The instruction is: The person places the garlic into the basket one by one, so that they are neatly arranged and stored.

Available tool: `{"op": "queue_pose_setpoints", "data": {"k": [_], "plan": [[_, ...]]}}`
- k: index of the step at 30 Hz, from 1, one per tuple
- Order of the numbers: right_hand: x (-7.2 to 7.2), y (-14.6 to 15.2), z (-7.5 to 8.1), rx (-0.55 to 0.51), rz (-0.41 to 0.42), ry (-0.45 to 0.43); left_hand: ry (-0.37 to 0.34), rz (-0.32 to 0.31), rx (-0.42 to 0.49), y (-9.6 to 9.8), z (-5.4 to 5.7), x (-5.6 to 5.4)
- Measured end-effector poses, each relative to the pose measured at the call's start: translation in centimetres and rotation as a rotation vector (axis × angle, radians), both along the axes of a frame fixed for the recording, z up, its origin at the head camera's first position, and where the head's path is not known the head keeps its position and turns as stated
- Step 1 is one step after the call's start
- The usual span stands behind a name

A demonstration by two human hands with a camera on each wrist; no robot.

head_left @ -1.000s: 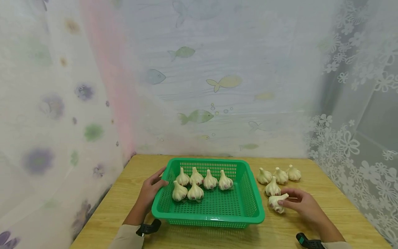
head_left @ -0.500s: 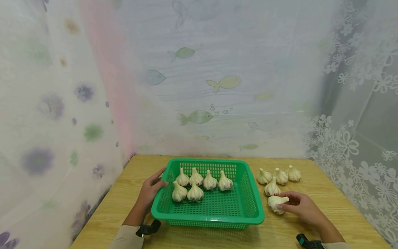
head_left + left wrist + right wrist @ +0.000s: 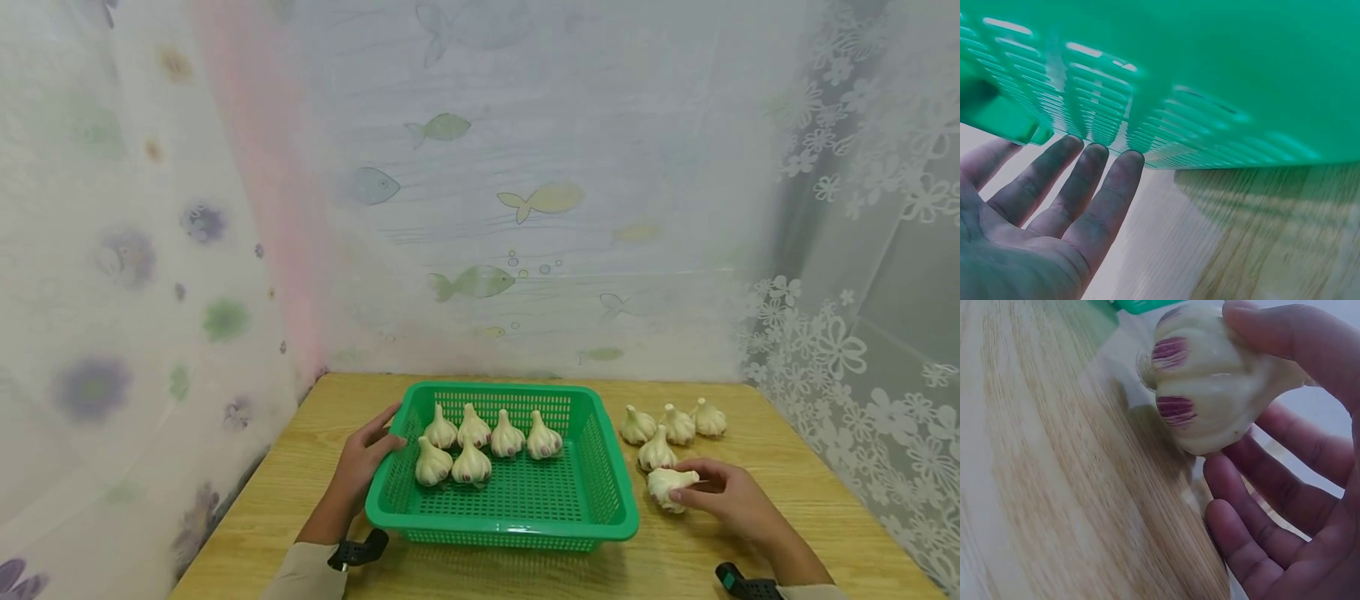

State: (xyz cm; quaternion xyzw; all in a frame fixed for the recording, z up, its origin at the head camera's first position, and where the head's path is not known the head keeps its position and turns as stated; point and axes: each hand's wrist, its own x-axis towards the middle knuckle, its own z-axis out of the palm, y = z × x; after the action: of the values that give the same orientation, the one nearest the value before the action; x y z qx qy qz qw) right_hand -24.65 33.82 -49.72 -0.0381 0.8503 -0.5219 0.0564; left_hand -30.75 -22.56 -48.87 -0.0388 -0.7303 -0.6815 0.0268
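My right hand pinches a garlic bulb between thumb and fingers, to the right of the green plastic basket. In the right wrist view the garlic bulb lies tilted, its stem toward the palm and purple streaks facing away. On the basket's left side, my left hand holds the rim with its thumb over the top. The left wrist view has the fingers stretched along the outside of the slotted wall; the thumb is hidden there. Several garlic bulbs stand upright inside the basket, toward its back left.
More garlic bulbs stand on the wooden table right of the basket, one of them close behind the held bulb. Patterned curtains hang round the table's back and sides.
The bulb in my right hand has tilted a little, its stem now pointing more sideways. The left hand and the basket stay where they were.
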Motion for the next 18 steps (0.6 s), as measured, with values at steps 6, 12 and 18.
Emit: {"op": "queue_pose_setpoints", "data": {"k": [6,12,18], "plan": [[0.12,-0.07,-0.05,0.002,-0.045,-0.021,-0.001,-0.003,-0.006,0.05,-0.23,0.0],[0.07,-0.02,0.24,-0.03,-0.036,-0.011,-0.009,-0.009,0.002,0.06,-0.19,0.01],[0.18,-0.28,0.92,-0.065,-0.045,0.007,0.001,-0.012,0.005,0.05,0.08,0.03]]}}
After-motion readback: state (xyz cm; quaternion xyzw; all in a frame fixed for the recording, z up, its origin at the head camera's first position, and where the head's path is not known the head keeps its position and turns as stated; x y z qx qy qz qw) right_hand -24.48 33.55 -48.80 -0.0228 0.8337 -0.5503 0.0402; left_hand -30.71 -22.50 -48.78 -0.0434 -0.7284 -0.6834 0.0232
